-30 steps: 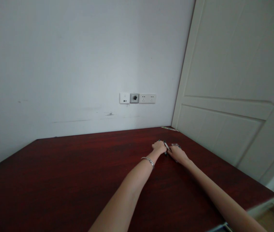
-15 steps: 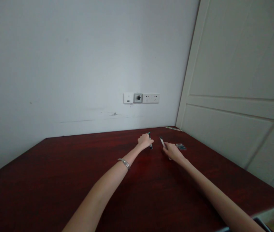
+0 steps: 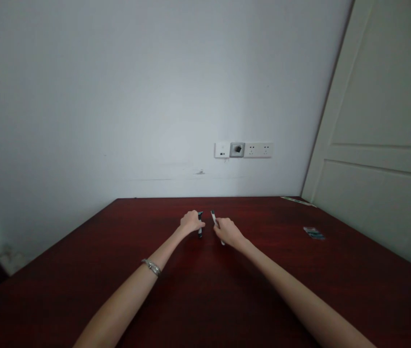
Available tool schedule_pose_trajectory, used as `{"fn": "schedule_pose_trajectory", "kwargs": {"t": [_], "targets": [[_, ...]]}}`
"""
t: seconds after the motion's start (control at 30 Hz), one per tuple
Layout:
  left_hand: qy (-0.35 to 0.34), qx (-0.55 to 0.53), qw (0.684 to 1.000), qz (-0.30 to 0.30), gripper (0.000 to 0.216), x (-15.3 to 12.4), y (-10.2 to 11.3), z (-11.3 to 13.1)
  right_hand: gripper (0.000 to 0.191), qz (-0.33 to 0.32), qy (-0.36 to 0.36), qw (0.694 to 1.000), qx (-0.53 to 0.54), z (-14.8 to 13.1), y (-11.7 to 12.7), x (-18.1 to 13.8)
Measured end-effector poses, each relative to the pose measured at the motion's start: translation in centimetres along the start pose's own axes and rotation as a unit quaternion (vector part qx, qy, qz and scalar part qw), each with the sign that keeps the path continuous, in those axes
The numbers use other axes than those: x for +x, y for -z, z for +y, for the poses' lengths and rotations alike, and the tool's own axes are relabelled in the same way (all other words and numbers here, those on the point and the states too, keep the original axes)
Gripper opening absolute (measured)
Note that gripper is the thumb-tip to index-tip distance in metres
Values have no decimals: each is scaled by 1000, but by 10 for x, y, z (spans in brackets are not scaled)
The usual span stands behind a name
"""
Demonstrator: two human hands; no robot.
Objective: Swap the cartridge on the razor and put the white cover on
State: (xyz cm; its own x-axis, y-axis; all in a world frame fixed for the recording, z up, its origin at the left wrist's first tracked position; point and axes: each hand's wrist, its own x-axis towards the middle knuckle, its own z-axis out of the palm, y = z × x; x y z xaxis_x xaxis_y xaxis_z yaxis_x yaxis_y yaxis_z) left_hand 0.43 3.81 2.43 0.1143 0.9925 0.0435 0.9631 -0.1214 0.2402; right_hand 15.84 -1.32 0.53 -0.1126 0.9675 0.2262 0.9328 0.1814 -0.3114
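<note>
Left hand (image 3: 191, 221) on my remote feed is wrapped round a dark stick (image 3: 200, 233), and the right hand (image 3: 229, 232) grips a white pen (image 3: 214, 217), dark end toward the wall (image 3: 154, 96), just beside it but not touching. Further right I've got a flat packet (image 3: 314, 233) lying on the table (image 3: 191, 299), well apart from both hands.

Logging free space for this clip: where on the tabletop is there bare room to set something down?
Bare patches of tabletop: left of the bracelet, between the forearms, and between the right hand and the flat packet. Crowded: the far middle, where the left hand grips a dark item near the right hand's white stick.
</note>
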Motion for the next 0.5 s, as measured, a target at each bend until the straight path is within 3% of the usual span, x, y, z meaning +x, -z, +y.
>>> {"fn": "schedule_pose_trajectory", "kwargs": {"t": [0.2,0.5], "targets": [[21,-1,1000,-3,33,-7,1,-28,27,-35,16,999,-15,-31,-24,5],[29,14,999,-6,34,-7,-4,-34,29,-53,16,998,-25,-37,-35,6]]}}
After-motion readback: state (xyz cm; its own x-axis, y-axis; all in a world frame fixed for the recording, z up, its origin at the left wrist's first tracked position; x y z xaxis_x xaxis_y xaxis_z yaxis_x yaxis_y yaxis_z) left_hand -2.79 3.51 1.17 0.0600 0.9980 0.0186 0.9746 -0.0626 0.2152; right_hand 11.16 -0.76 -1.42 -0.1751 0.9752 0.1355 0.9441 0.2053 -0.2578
